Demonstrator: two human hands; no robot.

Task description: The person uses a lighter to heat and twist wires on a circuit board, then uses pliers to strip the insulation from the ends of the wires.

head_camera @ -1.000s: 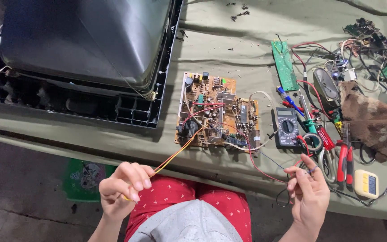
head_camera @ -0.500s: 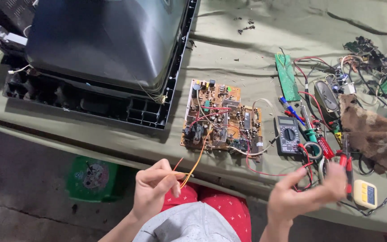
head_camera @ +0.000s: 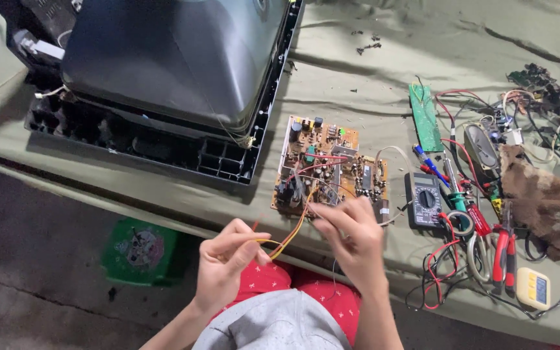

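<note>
A person seated at a cloth-covered workbench pinches a bundle of thin yellow and orange wires in the closed fingers of the left hand, while the right hand closes its fingertips near the same strands, though whether it truly grips them cannot be told. The wires run up to a brown circuit board lying beside an upended television shell. A hard pull could tear the strands from their solder joints or drag the board into the black multimeter just beside it. Red-handled pliers and scissors lie to the right. A small cream gadget with a blue label sits near the bench edge; a green tub with a round printed lid stands on the floor.
</note>
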